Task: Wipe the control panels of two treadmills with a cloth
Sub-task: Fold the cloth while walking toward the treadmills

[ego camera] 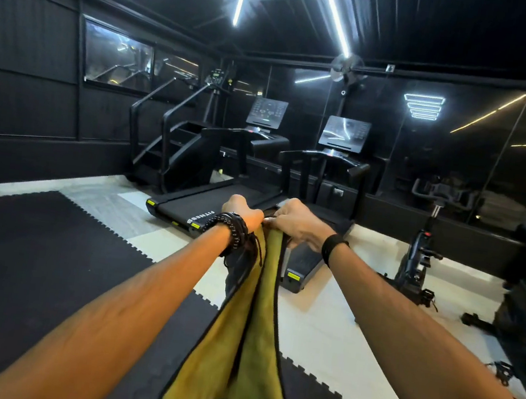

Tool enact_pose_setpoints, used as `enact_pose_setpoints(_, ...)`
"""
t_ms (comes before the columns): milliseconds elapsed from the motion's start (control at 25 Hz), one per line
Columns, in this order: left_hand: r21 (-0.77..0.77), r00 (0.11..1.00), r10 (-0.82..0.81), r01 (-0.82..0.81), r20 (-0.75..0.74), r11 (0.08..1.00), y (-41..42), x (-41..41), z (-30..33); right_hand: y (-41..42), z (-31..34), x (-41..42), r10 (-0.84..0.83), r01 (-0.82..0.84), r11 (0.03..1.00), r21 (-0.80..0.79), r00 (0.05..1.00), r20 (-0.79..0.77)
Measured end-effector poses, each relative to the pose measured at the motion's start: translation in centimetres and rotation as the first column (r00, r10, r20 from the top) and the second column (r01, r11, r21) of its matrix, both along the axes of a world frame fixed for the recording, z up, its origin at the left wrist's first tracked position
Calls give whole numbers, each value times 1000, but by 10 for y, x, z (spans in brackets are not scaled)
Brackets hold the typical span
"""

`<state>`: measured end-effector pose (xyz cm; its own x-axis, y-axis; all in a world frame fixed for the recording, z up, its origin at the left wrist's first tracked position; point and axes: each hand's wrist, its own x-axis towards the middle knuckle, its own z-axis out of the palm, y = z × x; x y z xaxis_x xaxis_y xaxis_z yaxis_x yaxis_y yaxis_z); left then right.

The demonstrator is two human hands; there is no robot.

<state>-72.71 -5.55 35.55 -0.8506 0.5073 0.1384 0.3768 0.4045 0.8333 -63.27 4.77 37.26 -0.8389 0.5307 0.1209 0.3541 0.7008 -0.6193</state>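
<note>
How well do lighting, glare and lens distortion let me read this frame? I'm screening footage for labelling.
Head view: dim black room lit by white ceiling tube lights; strong glare streaks on the right treadmill's glossy control panel, little on the left treadmill's control panel; wide-angle bending stretches the forearms; the yellow-green black-edged cloth, held by left hand and right hand, is sharp.

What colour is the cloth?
Yellow-green with a dark edge, cloth, seen in the head view.

The left treadmill stands just left of the right treadmill, side by side. A stair climber stands left of the left treadmill, further back. An exercise bike stands right of the right treadmill. Each treadmill's control panel rises at its far end.
</note>
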Motion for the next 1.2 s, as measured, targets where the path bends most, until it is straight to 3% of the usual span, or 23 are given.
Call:
enact_pose_setpoints(120, 74, 991, -27, 17, 132, 997, 3, 4, -2, 0, 2, 5, 48, -47, 999, -18, 998, 37)
enact_pose_setpoints(280, 180, 985, -52, 22, 166, 984, 11, 9, 1, 6, 4, 11, 69, -73, 994, 80, 996, 53)
enact_pose_setpoints(440, 257, 950, -197, 133, 243, 957, 24, 6, 6, 14, 9, 18, 101, -104, 978, 181, 995, 27)
enact_pose_setpoints(520, 216, 972, -195, 164, 129, 962, 11, 29, 19, 18, 14, 24, 81, -66, 965, 254, 995, -51)
enact_pose_setpoints(560, 167, 987, -149, 156, -54, 974, 8, 33, 23, 20, 18, 27, 73, -41, 960, 276, 992, -108)
enact_pose_setpoints(640, 34, 886, -89, 117, -455, 993, 5, 30, 29, 24, 28, 31, 88, -24, 956, 291, 974, -208)
enact_pose_setpoints(680, -37, 832, -150, 154, -534, 987, 6, 23, 31, 26, 33, 32, 110, -32, 954, 297, 962, -249)
enact_pose_setpoints(720, -72, 813, -233, 230, -533, 970, 7, 15, 33, 27, 38, 34, 133, -43, 952, 304, 950, -281)
enact_pose_setpoints(840, 16, 823, -400, 443, -404, 896, 7, -7, 43, 35, 52, 38, 139, -20, 955, 296, 911, -388)
enact_pose_setpoints(1000, -59, 799, -509, 519, -322, 853, -6, -21, 55, 56, 65, 51, 45, 82, 972, 222, 858, -511)
enact_pose_setpoints(1080, -86, 805, -485, 487, -341, 869, -13, -27, 65, 64, 67, 56, 36, 94, 968, 234, 867, -497)
enact_pose_setpoints(1200, -27, 820, -318, 348, -477, 937, -17, -41, 86, 71, 68, 62, 20, 131, 949, 287, 882, -470)
